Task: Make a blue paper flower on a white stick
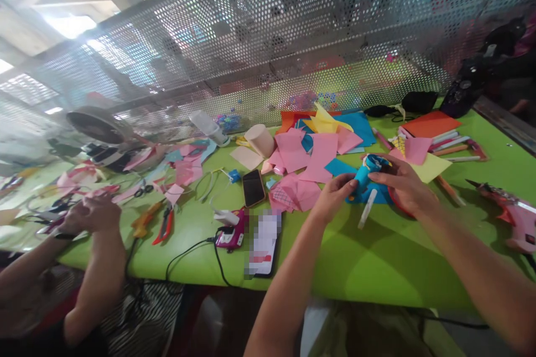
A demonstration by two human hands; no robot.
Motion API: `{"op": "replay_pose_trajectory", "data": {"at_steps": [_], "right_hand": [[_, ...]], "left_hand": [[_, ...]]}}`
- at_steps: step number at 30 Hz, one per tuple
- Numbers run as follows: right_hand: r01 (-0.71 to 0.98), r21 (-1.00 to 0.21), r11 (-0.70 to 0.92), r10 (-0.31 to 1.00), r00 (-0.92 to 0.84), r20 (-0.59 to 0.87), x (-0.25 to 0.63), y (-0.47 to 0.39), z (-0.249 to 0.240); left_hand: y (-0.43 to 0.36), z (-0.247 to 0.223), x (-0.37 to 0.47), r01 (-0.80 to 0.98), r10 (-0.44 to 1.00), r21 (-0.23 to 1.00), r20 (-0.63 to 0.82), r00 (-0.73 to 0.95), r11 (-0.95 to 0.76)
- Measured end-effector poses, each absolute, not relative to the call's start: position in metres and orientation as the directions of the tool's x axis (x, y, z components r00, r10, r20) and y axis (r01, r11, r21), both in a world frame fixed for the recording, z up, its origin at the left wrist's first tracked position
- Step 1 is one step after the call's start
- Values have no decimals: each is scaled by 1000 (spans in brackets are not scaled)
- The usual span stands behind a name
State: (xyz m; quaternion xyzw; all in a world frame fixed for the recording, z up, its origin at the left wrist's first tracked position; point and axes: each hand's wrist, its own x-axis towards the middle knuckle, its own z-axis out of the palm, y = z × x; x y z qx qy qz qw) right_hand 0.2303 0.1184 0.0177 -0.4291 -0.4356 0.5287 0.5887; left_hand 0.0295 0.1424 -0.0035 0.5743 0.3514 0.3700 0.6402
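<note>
Between my hands is a rolled piece of blue paper [360, 177], curled into a small tube with a loose upper end. My left hand [333, 198] pinches its lower left side with thumb and fingers. On the other side my right hand [402, 183] grips the upper right part, its thumb across the paper. A white stick [367, 209] is just below the roll; its kind is unclear. Flat blue paper [379, 195] lies beneath my hands, and something red shows partly behind my right hand.
Pink paper pieces [322, 159] spread beyond my hands. A pink glue gun [513, 215] lies at the right. Two phones, one dark [253, 188], one lit [266, 242], and a purple corded box [231, 231] are at left. Another person's hands [94, 215] work further left.
</note>
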Motion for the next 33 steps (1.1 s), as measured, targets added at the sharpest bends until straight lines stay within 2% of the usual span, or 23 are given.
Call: {"op": "replay_pose_trajectory", "data": {"at_steps": [6, 11, 21, 26, 30, 33], "right_hand": [[-315, -945, 91, 993, 101, 62, 223, 123, 16], [-268, -963, -10, 999, 49, -24, 218, 124, 13], [-343, -939, -23, 997, 64, -48, 221, 122, 18], [-338, -941, -11, 999, 34, -24, 219, 122, 16], [-307, -952, 15, 999, 38, 4, 215, 124, 13], [-273, -962, 15, 999, 54, 0, 212, 125, 10]], "left_hand": [[143, -10, 39, -217, 925, 972, -1, 380, 91], [142, -12, 45, -252, 949, 965, 13, 314, 70], [145, -12, 34, -270, 863, 944, -30, 504, 191], [146, -18, 38, -330, 894, 925, -22, 448, 188], [148, -22, 43, -291, 925, 947, -18, 380, 138], [146, -22, 46, -179, 947, 983, 29, 320, 31]]}}
